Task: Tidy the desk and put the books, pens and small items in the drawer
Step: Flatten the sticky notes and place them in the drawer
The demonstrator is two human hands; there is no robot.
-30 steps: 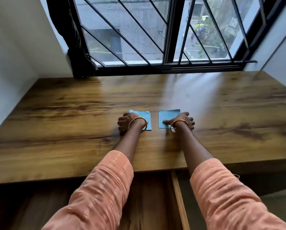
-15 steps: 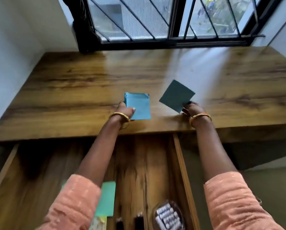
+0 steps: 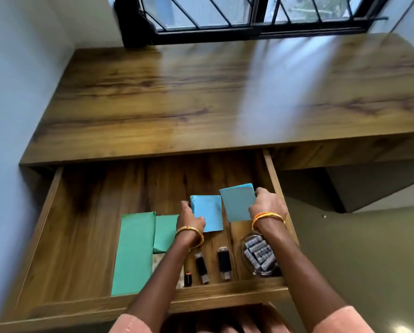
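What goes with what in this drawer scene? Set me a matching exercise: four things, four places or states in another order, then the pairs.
Things:
1. left blue pad
2. right blue pad
3. large green book
4. clear jar

Places or states:
A. lies flat at the drawer's left
B. held by the left hand
C. sits at the drawer's right front corner
D. held by the right hand

Pairs: 1-B, 2-D, 3-A, 4-C

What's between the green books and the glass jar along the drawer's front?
In the head view, between the green books and the glass jar lie three small dark items: one with a red tip and two black ones, crossed by the left forearm.
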